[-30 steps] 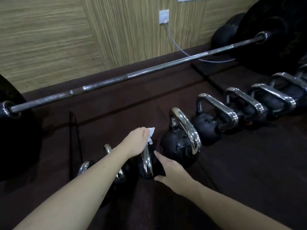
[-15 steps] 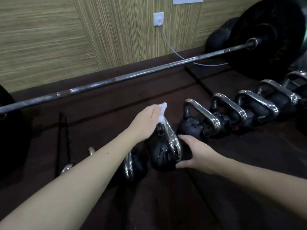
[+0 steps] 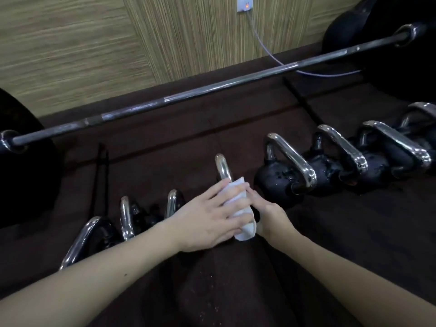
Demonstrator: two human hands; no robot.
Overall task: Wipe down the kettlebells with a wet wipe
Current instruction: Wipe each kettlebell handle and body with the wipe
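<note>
Long steel barbell (image 3: 212, 87) lies across dark floor mat (image 3: 342, 232), black plates on both ends. Behind it, wood-grain wall panel (image 3: 70, 43). White socket (image 3: 245, 4) on wall, small orange light; grey cable (image 3: 266, 49) runs down behind bar.

White wet wipe (image 3: 238, 210); black kettlebells (image 3: 276, 186) with chrome handles (image 3: 293, 159).

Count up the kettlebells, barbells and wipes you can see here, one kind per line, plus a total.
kettlebells: 8, counted by handles, the last cut off at the right edge
barbell: 1
wet wipe: 1
Total: 10
</note>
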